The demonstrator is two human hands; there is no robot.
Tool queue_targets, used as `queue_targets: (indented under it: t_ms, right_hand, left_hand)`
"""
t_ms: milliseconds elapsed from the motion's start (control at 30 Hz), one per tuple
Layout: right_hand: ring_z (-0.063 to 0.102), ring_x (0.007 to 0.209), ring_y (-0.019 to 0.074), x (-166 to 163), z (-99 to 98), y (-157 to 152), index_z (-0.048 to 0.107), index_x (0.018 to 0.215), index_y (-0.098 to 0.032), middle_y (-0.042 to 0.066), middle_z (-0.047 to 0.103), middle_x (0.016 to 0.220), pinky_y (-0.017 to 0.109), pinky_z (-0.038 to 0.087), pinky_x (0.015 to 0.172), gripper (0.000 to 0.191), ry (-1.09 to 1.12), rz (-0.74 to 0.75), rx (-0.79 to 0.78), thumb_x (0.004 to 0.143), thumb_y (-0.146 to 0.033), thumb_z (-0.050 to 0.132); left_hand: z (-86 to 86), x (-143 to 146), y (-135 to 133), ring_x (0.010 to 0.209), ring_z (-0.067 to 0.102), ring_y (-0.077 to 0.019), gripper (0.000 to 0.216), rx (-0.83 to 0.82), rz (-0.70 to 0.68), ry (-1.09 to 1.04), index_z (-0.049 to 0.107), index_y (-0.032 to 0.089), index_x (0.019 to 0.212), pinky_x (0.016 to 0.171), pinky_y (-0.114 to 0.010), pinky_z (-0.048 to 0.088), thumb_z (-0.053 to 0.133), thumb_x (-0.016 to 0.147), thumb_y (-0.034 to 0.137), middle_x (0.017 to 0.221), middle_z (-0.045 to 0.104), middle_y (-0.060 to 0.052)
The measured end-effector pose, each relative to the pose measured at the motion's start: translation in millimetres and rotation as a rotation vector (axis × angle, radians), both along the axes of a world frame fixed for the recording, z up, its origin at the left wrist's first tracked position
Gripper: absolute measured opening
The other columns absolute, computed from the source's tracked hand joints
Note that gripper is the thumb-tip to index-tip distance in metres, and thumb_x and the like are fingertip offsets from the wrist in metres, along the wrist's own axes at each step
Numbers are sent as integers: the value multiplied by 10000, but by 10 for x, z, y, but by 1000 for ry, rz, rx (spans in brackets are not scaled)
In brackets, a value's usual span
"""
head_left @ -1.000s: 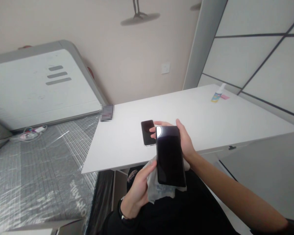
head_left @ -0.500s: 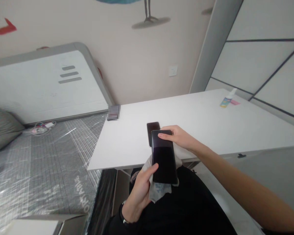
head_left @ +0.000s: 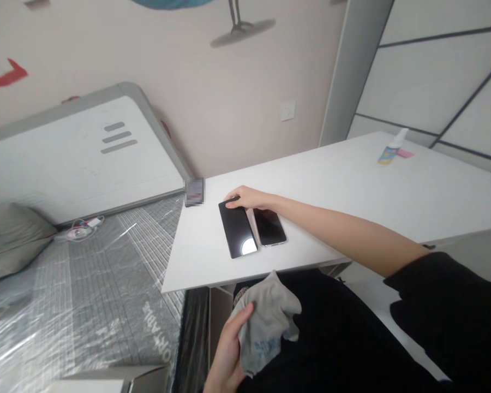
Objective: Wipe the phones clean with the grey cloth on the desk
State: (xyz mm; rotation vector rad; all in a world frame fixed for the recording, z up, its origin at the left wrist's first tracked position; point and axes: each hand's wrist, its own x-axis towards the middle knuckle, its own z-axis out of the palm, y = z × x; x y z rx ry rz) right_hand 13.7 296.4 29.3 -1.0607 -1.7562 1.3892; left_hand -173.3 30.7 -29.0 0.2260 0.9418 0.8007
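Two dark phones lie side by side on the white table (head_left: 352,191). The larger phone (head_left: 237,229) is on the left, the smaller phone (head_left: 269,227) on the right. My right hand (head_left: 245,198) reaches across the table with its fingers resting on the top end of the larger phone. Below the table edge, over my lap, my left hand (head_left: 227,352) holds a crumpled grey cloth (head_left: 265,322).
A small spray bottle (head_left: 390,148) and a pink slip (head_left: 405,154) sit at the table's far right. A bed with a plastic-wrapped grey mattress (head_left: 77,295) lies left of the table. The wall behind carries a socket (head_left: 288,111).
My right hand carried the larger phone from above my lap to the table, left of the smaller phone. My left hand kept the cloth and stayed low.
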Motion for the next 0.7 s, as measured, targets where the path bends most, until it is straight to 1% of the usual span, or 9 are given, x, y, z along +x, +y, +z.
queue_targets:
  t_ms: [133, 233, 333, 400, 467, 567, 700]
  right_hand:
    - [679, 737, 165, -2, -135, 86, 797, 944, -124, 67, 793, 855, 248, 556, 677, 152, -62, 59, 31, 815, -203, 807]
    - [702, 804, 179, 55, -190, 143, 795, 1017, -124, 82, 807, 960, 260, 563, 718, 173, -118, 99, 75, 875, -210, 745]
    - [715, 916, 196, 125, -230, 229, 787, 1052, -129, 91, 802, 1073, 290, 558, 840, 179, -189, 116, 145, 922, -207, 691]
    - [713, 981, 214, 169, -263, 291, 783, 1037, -133, 93, 796, 1096, 331, 533, 940, 160, -249, 109, 203, 923, -212, 704]
    - [708, 1028, 228, 205, -304, 342, 765, 1041, -144, 89, 783, 1108, 394, 514, 1001, 157, -312, 107, 256, 931, -247, 720]
    - [695, 1064, 234, 237, -369, 380, 728, 1060, -166, 73, 750, 1133, 471, 514, 1017, 209, -395, 115, 322, 962, -349, 712]
    - [689, 1026, 227, 249, -430, 382, 711, 1046, -175, 65, 730, 1118, 456, 532, 975, 285, -447, 107, 385, 987, -450, 666]
  left_hand:
    - [-28, 77, -28, 1153, 732, -341, 222, 6, -48, -8, 820, 105, 1008, 1067, -395, 544, 799, 849, 259, 1008, 827, -147]
    - [-58, 125, -18, 1170, 724, -344, 258, 4, -59, -24, 816, 110, 1039, 1091, -415, 528, 806, 843, 278, 1039, 824, -145]
    - [-105, 149, -11, 1174, 722, -344, 295, 10, -71, -31, 809, 109, 1064, 1109, -422, 512, 818, 834, 293, 1061, 821, -142]
    - [-139, 159, -13, 1173, 722, -346, 323, 11, -72, -39, 807, 101, 1069, 1121, -422, 500, 830, 822, 307, 1071, 818, -147]
    - [-173, 168, -18, 1167, 723, -351, 345, 11, -76, -46, 806, 96, 1070, 1130, -431, 490, 841, 809, 318, 1081, 816, -152]
    - [-211, 181, -24, 1161, 725, -359, 362, 10, -83, -35, 803, 99, 1081, 1134, -456, 486, 841, 805, 330, 1100, 812, -151]
    - [-220, 206, -21, 1158, 725, -366, 382, -5, -81, -10, 804, 97, 1061, 1117, -460, 502, 857, 781, 352, 1089, 814, -152]
